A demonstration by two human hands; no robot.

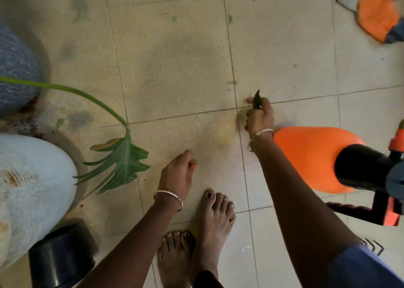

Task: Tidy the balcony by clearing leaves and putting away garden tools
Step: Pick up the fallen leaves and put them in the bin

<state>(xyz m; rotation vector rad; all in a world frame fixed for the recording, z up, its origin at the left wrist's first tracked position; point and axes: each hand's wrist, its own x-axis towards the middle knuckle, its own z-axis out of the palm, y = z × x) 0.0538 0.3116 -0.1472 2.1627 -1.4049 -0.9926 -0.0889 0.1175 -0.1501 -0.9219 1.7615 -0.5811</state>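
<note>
A: What is the right hand [260, 118] doing?

B: It is reaching down to the tiled floor [175, 69], just right of the frame's centre. Its fingers [265, 105] are clamping a dark green leaf [256, 98], which is sticking up out of the grip with its tip pointing toward the top of the frame.

A: And the left hand [178, 174]?

B: It is hanging lower, near the bottom centre, just above the bare feet [215, 217]. Its fingers are curling loosely inward, and nothing is showing in them.

A: Are other leaves lying about?

B: Small green scraps [231, 82] are lying on the tiles above the right hand, one near it on a grout line and others toward the top of the frame. At the left, a large split leaf [122, 158] is drooping on a long stem that is coming in from the left edge.

A: Any tools?

B: An orange sprayer [314, 158] with a black top is sitting at the right edge, just beside the right forearm. Something orange [376, 16] is lying in the upper right corner, too blurred to name.

A: What is standing along the left side?

B: A blue pot [15, 69] at the upper left, a white pot [32, 189] below it, and a black pot [61, 257] in the lower left corner.
</note>
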